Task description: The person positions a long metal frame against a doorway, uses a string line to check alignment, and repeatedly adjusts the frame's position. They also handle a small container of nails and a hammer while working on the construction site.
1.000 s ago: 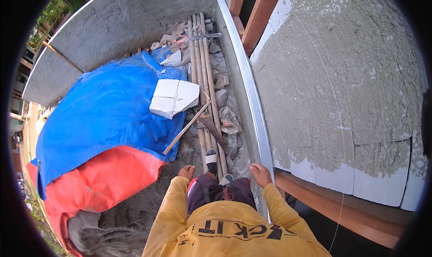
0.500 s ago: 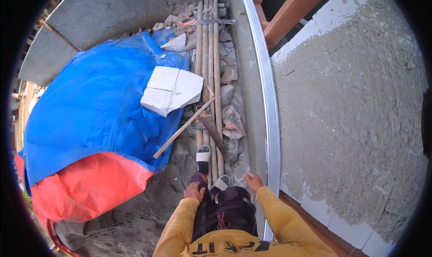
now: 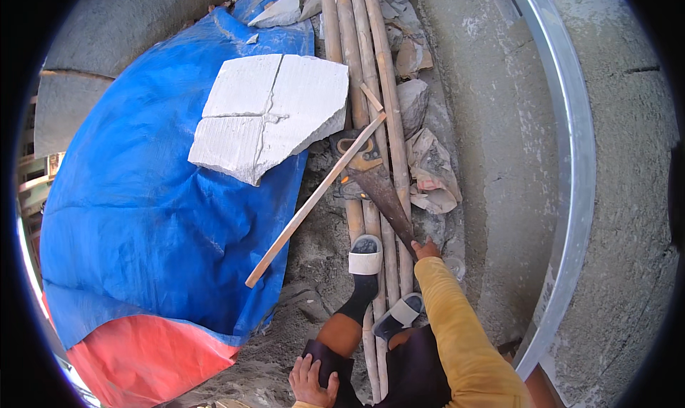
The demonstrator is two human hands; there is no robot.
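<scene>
Reaching down beside the wooden poles, my right hand (image 3: 426,249) has its fingers closed at the narrow tip of a handsaw (image 3: 386,199). The saw has a rusty brown blade and a yellow-and-black handle, and lies slantwise across the poles (image 3: 347,33). A dark item with orange marks (image 3: 348,187) sits partly under the saw's handle; its kind is unclear. A thin wooden strip (image 3: 307,209) crosses beside the handle. My left hand (image 3: 312,381) rests on my left thigh, fingers spread, holding nothing.
A blue tarp (image 3: 157,172) covers a mound on the left, with a red sheet (image 3: 153,358) at its lower end. Cracked white slabs (image 3: 275,112) lie on it. Crumpled paper (image 3: 432,169) and rubble line the right. A metal channel (image 3: 574,165) runs along the grey wall.
My view has come lower and closer to the poles. My right hand has moved forward and down to the saw's tip. My left hand stays on my leg.
</scene>
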